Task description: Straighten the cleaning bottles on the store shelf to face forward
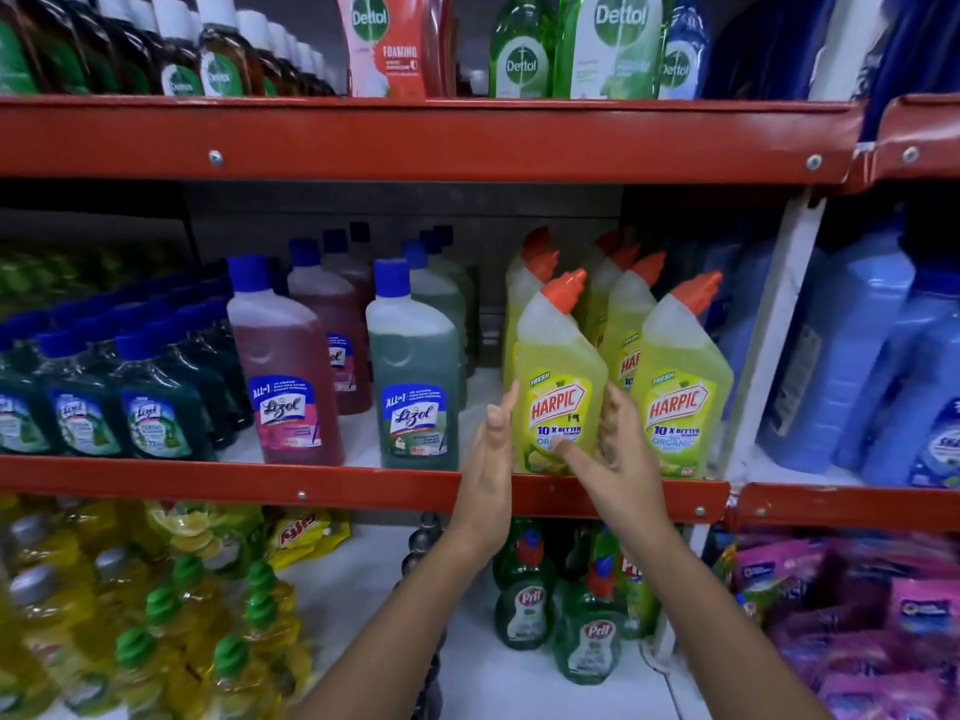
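A yellow-green Harpic bottle [558,366] with an orange cap stands at the front of the middle shelf [363,483], label facing me. My left hand [491,459] lies flat against its left side, fingers straight. My right hand [618,454] wraps its lower right side, thumb across the label. A second Harpic bottle [680,387] stands just to the right, label forward, with more Harpic bottles behind. A green Lizol bottle [415,376] and a pink Lizol bottle [285,371] stand to the left, labels forward.
Small dark green Lizol bottles [104,402] fill the shelf's left end. Blue bottles [857,366] stand past a white upright on the right. Dettol bottles [597,44] line the top shelf. Below are Pril bottles [587,631], yellow bottles and pink packs.
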`<action>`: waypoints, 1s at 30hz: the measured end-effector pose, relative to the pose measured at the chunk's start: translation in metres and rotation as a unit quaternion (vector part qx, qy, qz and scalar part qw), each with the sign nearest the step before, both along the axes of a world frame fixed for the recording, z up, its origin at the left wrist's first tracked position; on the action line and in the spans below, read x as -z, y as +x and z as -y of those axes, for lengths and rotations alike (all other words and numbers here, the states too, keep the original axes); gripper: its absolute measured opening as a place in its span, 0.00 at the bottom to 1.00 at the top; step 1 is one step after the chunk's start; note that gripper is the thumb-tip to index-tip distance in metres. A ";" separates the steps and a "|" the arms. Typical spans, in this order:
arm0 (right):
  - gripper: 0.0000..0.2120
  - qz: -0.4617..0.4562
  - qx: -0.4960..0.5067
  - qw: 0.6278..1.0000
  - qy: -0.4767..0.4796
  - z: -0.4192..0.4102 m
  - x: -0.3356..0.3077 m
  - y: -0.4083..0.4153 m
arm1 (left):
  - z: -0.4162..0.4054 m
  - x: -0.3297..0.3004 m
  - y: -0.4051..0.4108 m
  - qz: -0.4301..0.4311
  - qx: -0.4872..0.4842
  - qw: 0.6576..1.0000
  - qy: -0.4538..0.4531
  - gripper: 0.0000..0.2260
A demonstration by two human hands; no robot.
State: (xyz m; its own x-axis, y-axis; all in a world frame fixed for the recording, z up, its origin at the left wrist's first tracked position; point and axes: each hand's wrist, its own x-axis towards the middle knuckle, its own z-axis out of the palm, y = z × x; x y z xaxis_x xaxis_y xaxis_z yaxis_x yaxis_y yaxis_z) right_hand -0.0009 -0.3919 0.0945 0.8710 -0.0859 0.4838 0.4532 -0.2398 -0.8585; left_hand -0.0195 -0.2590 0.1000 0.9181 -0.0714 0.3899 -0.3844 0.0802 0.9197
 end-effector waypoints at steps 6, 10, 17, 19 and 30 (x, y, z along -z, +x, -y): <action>0.33 -0.004 -0.026 1.000 -0.002 0.006 0.002 0.007 | 0.003 0.003 0.005 0.001 -0.021 0.999 -0.024 0.53; 0.34 0.007 -0.031 0.999 -0.009 0.007 0.004 0.007 | 0.003 0.002 0.004 0.012 -0.023 0.999 -0.023 0.54; 0.37 0.013 -0.053 0.998 -0.008 0.010 0.006 0.007 | 0.002 0.003 0.004 0.017 -0.026 0.999 -0.026 0.54; 0.37 0.006 -0.051 0.999 -0.010 0.010 0.006 0.007 | 0.003 0.001 0.002 0.016 -0.033 0.999 -0.027 0.54; 0.46 0.017 -0.016 0.994 -0.108 0.005 0.001 -0.008 | 0.012 0.002 0.000 0.028 -0.112 0.993 0.007 0.34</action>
State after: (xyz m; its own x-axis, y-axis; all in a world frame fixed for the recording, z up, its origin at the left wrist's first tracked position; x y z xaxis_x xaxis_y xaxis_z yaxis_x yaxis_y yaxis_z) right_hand -0.0088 -0.3972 0.0940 0.8542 0.0509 0.5174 0.4920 -0.4009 -0.7728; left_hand -0.0196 -0.2707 0.0979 0.8881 0.1261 0.4421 -0.4426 -0.0256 0.8964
